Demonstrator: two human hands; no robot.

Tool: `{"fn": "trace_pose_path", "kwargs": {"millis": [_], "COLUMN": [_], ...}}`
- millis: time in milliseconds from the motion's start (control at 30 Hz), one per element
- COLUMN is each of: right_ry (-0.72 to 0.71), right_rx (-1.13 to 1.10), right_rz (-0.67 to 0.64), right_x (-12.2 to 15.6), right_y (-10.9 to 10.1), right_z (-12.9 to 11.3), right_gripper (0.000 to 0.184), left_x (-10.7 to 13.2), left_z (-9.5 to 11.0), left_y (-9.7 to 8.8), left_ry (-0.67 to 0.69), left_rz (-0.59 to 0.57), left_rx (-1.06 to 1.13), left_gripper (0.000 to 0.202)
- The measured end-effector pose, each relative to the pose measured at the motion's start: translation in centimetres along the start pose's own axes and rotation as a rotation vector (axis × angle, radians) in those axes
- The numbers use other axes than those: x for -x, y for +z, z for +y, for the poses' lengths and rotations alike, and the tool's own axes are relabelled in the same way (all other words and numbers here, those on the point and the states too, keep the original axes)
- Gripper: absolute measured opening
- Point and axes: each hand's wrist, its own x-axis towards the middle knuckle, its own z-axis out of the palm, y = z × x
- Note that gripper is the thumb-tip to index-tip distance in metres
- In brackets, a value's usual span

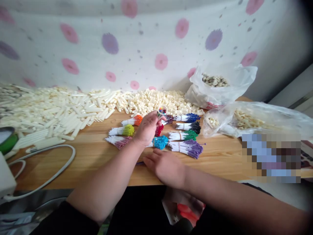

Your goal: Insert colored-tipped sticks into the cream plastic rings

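My left hand [148,129] is raised over the table, its fingers closed around a white pen barrel [162,110]. The barrel's round end faces up, and several small coloured tips show inside it. Low at the table's front edge, my right hand [168,166] rests with its fingers together. A thin dark blue stick [140,163], like a pen refill, juts out at its fingertips. Rubber-banded bundles of refills with white stems and coloured ends lie around the hands: light blue [160,142], purple [188,148], green [184,135], yellow-green [122,130], pink [118,141] and orange [133,120].
Cream pen tubes [80,107] are heaped along the back left, beside a pile of small cream parts [158,99]. Plastic bags of parts [220,91] stand at the back right. A white cable [70,160] loops across the left of the wooden table [220,163].
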Motion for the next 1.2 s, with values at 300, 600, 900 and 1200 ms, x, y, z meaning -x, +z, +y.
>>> {"fn": "trace_pose_path", "kwargs": {"millis": [300, 600, 900, 1200], "right_ry": [0.010, 0.262, 0.177, 0.208], "right_rx": [-0.031, -0.727, -0.367, -0.350], "right_rz": [-0.140, 0.735, 0.706, 0.660], "right_x": [0.5, 4.6, 3.7, 3.2], "right_y": [-1.5, -12.5, -12.1, -11.5], "right_z": [0.4, 1.6, 1.7, 1.8], "right_gripper": [0.007, 0.027, 0.024, 0.017], "left_x": [1.2, 2.1, 2.7, 2.6], "left_z": [0.2, 0.2, -1.1, -0.8], "left_y": [-2.6, -1.7, -1.3, -1.0], "left_ry": [-0.110, -0.255, -0.388, -0.442], "left_rz": [-0.154, -0.213, -0.234, -0.253], "left_rx": [0.007, -0.026, 0.089, 0.119], "left_gripper": [0.046, 0.045, 0.036, 0.038]}}
